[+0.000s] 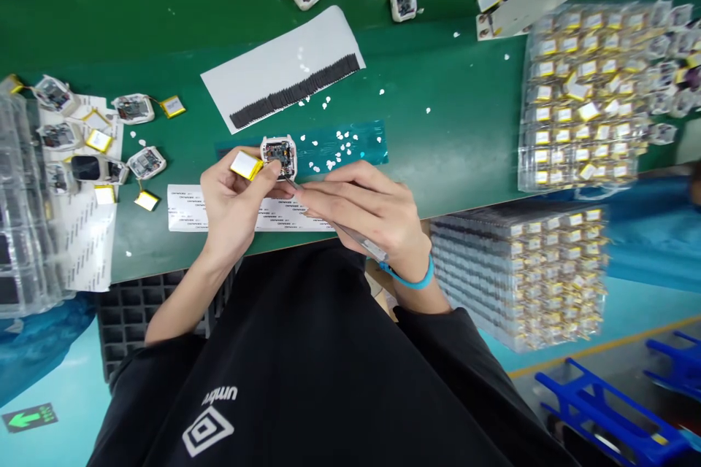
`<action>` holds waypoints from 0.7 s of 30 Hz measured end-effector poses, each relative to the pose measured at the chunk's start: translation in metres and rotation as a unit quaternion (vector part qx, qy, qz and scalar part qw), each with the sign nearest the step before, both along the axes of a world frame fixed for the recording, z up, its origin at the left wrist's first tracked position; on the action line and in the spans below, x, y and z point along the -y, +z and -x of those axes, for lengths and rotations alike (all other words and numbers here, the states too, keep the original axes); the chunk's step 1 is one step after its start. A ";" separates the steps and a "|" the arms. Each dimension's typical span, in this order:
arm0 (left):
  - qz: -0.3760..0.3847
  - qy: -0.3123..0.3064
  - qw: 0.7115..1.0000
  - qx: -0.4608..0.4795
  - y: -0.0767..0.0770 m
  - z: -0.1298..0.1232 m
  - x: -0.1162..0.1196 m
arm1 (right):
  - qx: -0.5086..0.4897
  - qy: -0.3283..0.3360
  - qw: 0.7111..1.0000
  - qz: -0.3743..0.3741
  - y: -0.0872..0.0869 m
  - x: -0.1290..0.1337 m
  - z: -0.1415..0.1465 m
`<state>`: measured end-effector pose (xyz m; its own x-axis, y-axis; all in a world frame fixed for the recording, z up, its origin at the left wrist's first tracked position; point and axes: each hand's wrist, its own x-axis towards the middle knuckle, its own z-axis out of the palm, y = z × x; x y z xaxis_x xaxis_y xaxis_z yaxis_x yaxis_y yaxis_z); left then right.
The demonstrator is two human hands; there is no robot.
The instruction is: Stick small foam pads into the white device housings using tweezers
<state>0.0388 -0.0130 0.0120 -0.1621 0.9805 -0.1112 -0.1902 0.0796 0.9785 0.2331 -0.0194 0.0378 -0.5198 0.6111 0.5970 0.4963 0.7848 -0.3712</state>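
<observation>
Left hand (233, 208), grip clamped on a yellow-edged pouch battery (246, 165) just beside a white watch casing (279, 157); right hand (358, 208), grip clamped on tweezers (355, 238), long axis pointing far-left to the casing.

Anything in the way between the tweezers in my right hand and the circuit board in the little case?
Nothing visible stands in the way. The tip of the tweezers in the right hand sits at the lower edge of the case, beside the circuit board.

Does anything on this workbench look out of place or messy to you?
Yes: small white paper-like flecks lie scattered over the teal plastic film and the green bench mat, like stray litter.
</observation>
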 end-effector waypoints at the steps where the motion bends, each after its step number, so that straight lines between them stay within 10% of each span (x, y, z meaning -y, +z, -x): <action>1: -0.009 0.005 1.000 -0.009 -0.001 0.000 0.001 | -0.006 -0.001 1.000 -0.007 0.000 0.000 0.001; 15: -0.083 -0.039 0.995 -0.038 -0.004 0.000 0.008 | -0.087 0.002 0.995 0.043 -0.003 0.002 -0.003; 21: -0.066 -0.119 0.977 -0.166 -0.019 0.038 -0.031 | -0.186 -0.147 0.962 0.137 -0.031 0.016 -0.022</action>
